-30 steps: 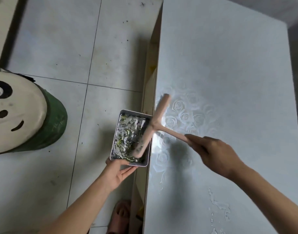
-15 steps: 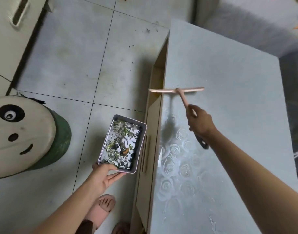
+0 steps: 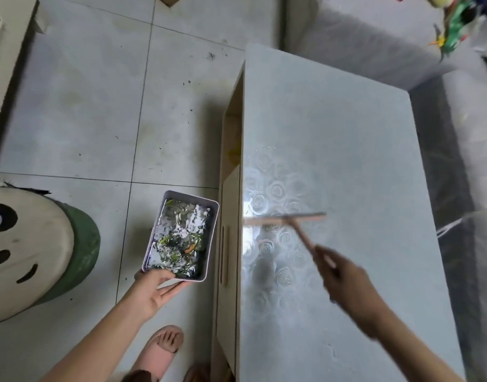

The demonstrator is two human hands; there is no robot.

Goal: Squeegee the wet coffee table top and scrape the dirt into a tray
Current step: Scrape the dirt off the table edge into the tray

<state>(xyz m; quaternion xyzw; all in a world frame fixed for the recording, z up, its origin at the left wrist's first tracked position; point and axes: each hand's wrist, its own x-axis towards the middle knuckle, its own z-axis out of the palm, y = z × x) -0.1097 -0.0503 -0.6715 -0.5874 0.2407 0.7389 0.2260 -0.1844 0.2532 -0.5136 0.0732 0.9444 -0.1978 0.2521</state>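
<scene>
The right hand (image 3: 344, 282), blurred, gripped the squeegee (image 3: 285, 218) lying across the wet tabletop (image 3: 347, 150), while the left hand (image 3: 154, 288) held the brimming tray (image 3: 192, 195) apart from the edge, so swept dirt risked dropping through that gap onto the floor (image 3: 99, 111).

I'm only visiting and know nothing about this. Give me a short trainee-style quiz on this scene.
1. True or false: the tray is empty.
2. The squeegee is gripped by: A) the left hand B) the right hand C) neither.
3. Fill in: the stool shows a ___ face on top.
Key: 1 false, it holds dirty water and scraps; 2 B, the left hand holds the tray; 3 panda.
</scene>
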